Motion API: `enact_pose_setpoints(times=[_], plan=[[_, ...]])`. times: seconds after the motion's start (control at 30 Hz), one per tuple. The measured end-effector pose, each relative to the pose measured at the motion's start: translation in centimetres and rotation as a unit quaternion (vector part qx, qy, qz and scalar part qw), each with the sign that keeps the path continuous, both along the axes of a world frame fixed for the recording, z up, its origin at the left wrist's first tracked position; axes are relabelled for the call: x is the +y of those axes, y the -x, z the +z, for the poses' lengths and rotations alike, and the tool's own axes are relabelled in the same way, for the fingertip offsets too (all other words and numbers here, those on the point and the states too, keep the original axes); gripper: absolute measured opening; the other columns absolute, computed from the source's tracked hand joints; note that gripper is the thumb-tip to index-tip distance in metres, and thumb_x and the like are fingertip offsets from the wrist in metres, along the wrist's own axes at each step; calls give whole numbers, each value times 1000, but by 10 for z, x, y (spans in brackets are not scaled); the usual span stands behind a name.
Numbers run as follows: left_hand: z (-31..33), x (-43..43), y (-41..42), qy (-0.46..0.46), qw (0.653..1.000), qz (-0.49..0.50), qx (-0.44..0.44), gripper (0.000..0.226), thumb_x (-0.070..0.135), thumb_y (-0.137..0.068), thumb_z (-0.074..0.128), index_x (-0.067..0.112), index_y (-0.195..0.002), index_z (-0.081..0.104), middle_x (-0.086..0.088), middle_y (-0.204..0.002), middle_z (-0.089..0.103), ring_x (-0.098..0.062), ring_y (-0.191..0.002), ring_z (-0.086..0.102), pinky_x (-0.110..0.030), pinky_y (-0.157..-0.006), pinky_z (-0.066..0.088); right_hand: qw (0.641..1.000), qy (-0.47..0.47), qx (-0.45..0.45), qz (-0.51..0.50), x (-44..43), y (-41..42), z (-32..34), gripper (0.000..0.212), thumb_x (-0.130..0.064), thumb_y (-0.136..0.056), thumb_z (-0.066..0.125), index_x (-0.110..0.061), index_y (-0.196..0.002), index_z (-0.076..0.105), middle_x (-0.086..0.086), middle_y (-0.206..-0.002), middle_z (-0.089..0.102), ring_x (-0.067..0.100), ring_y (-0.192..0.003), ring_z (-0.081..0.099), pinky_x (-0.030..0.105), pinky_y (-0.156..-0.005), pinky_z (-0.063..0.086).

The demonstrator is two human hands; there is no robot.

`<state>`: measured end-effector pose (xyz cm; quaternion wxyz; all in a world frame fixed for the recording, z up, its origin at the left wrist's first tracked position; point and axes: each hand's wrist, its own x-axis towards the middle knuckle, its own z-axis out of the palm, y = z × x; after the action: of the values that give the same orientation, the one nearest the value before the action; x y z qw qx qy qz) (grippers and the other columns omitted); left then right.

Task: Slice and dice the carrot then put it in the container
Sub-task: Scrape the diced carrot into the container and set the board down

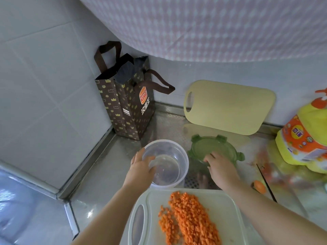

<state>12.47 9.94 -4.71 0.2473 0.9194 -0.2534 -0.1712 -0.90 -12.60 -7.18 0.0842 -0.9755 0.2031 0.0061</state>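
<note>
A heap of diced carrot (189, 218) lies on the white cutting board (226, 209) at the bottom centre. Just beyond the board stands a clear round container (168, 156), which holds nothing. My left hand (141, 167) grips its near left rim, thumb inside the wall. To the right lies the container's green lid (212, 145) with its clip tabs. My right hand (221, 167) holds the lid's near edge, fingers curled over it. A carrot end piece (259, 186) sits on the counter at the right, next to a dark knife blade (265, 181).
A brown paper bag (129, 103) stands in the back left corner against the tiled wall. A beige cutting board (230, 106) leans on the back wall. A yellow bottle with an orange cap (306, 137) stands at the right. The steel counter (106, 183) has a perforated drain patch (192, 182).
</note>
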Motion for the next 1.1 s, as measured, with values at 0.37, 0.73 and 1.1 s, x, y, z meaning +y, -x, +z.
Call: enact_pose_setpoints(times=[0.37, 0.73, 1.1], plan=[[0, 37, 31, 89, 992, 85, 33, 38, 19, -95, 52, 20, -133, 46, -3, -142, 31, -12, -89, 49, -22, -83, 37, 961, -164, 51, -219, 15, 64, -1, 33, -20, -93, 55, -7, -123, 55, 10, -122, 59, 26, -112, 56, 31, -87, 46], [-46, 79, 65, -18, 956, 198, 216, 45, 27, -89, 55, 9, -128, 44, -11, -115, 56, -26, -94, 54, -28, -81, 42, 844, -357, 32, -400, 43, 111, -8, 15, -16, -89, 60, -7, -77, 56, 13, -71, 60, 27, -58, 55, 34, -54, 46], [-52, 99, 74, -92, 966, 113, 214, 21, 23, -96, 47, 7, -98, 60, -14, -100, 66, -28, -89, 62, -32, -79, 50, 819, -356, -44, -448, 60, 133, -6, 33, -23, -101, 42, -2, -77, 54, 14, -80, 57, 32, -85, 54, 33, -69, 35]])
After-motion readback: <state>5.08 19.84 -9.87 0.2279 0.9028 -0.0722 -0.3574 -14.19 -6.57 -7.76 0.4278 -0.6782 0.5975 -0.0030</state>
